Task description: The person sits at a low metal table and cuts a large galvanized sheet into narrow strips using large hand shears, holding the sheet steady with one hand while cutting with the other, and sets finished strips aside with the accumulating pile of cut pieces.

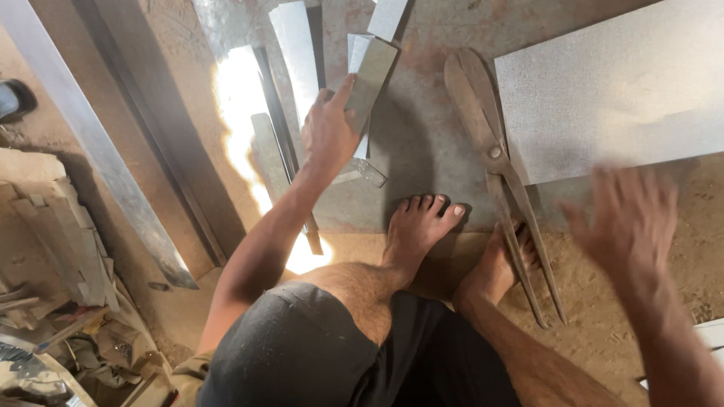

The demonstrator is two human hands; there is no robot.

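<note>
My left hand (328,132) grips a narrow grey sheet-metal strip (371,79), holding it tilted above other cut strips on the floor. My right hand (630,218) hovers open and blurred with fingers spread, holding nothing, just below a large flat metal sheet (611,90). Large rusty tin snips (494,162) lie shut on the floor between the hands, with the blades pointing away and the handles running past my right foot (498,264). My left foot (418,226) rests on a metal sheet on the ground (422,143).
Long metal strips (113,173) lie along the left, with a bright sun glare patch (241,98) beside them. Scrap pieces and clutter (60,249) pile at the far left. Sandy dirt floor (603,324) spreads at the right.
</note>
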